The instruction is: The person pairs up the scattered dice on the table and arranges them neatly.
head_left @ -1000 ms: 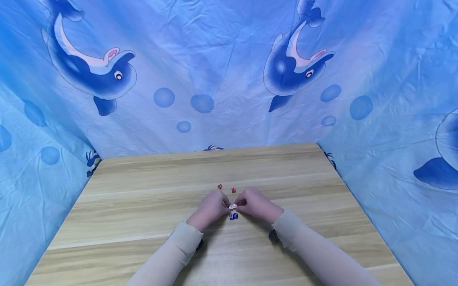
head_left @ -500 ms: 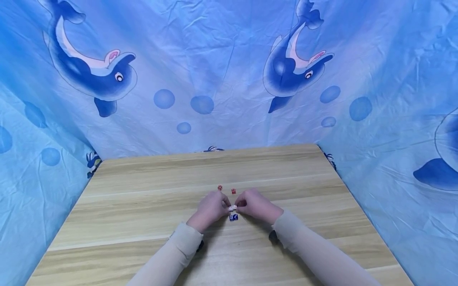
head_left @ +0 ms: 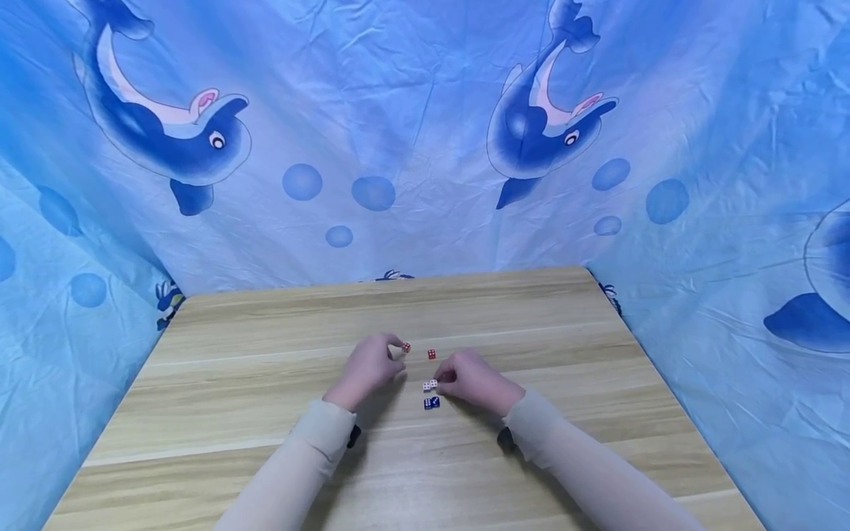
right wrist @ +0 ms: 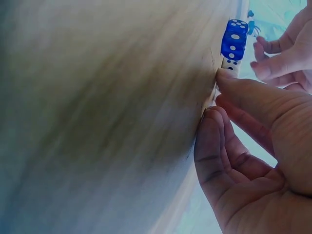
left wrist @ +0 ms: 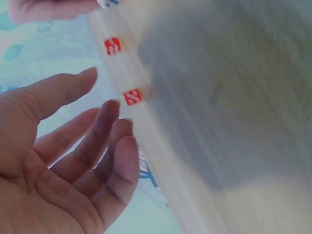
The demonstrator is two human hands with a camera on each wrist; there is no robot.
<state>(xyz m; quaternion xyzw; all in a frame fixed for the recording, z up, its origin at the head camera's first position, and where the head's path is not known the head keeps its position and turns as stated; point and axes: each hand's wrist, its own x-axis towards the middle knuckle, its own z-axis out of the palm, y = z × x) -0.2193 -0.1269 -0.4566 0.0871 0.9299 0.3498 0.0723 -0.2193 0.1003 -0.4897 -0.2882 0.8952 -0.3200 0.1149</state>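
My left hand point(head_left: 370, 366) is at the left red die point(head_left: 406, 347), its index fingertip right beside it. In the left wrist view the thumb and fingers stand well apart, with the red dice point(left wrist: 132, 96) beyond them. My right hand point(head_left: 474, 381) pinches the right one of two white dice point(head_left: 434, 383), fingertips at its right side. The left white die point(head_left: 426, 386) sits against it. In the right wrist view the thumb tip overlaps the white die point(right wrist: 230, 64), which shows behind a blue die point(right wrist: 234, 40). A second red die point(head_left: 432, 354) lies right of the first.
Two blue dice point(head_left: 432, 403) sit side by side just in front of the white ones. The dice are on a wood-grain table point(head_left: 265, 413). A blue cloth with dolphins point(head_left: 372, 88) hangs around its back and sides.
My left hand has left the left white die and moved away to the back left, up to the left red die, its fingers spreading. The right hand has stayed at the white die.
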